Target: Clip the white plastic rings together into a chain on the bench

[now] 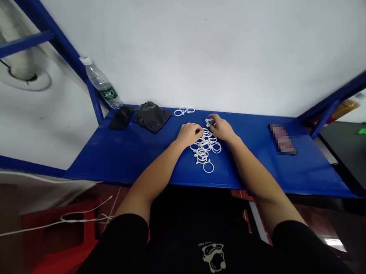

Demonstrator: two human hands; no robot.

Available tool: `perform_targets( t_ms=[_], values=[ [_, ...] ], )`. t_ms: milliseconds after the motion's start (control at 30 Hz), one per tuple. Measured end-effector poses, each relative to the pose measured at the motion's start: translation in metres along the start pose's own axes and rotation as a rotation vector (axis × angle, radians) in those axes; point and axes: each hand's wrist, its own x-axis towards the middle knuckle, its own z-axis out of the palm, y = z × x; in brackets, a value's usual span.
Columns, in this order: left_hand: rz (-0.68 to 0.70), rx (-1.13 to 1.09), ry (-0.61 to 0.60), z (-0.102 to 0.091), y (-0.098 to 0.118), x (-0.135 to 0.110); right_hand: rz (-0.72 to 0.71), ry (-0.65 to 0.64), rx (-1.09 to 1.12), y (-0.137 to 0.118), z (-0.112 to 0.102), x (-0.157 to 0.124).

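Note:
A loose pile of white plastic rings point(207, 143), each with a small knob, lies on the blue tabletop between my hands. My left hand point(188, 134) rests at the pile's upper left edge, with its fingers curled and thumb and fingertips close together by the rings. Whatever is between those fingertips is too small to make out. At the upper right of the pile, my right hand point(222, 128) has its fingers closed on white rings point(209, 122), partly hidden by the fingers. Several more white rings point(184, 111) form a separate group near the wall.
On the blue table point(109, 152), a dark drawstring pouch point(151, 116) lies beside a black flat item point(121, 118). Behind them, a plastic bottle point(103, 84) leans in the corner. At right sits a blurred phone-shaped object point(282, 139). Blue frame posts point(324, 118) flank the table.

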Motion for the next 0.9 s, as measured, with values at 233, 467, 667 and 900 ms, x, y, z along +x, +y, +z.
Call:
perform_targets(
  t_ms=[233,467,667,900],
  values=[
    [0.075,-0.124,0.125,0.001,0.003,-0.001,-0.149,0.107,0.281,-0.002,-0.001,-0.021],
    [0.174,-0.079,0.264,0.007,0.0,-0.001,-0.274,0.132,0.392,-0.021,0.013,-0.023],
    [0.182,-0.057,0.281,0.007,-0.001,-0.001,-0.243,0.152,0.418,-0.02,0.016,-0.023],
    [0.163,-0.092,0.333,0.005,-0.004,0.0,-0.207,0.182,0.4,-0.027,0.012,-0.024]
  ],
)
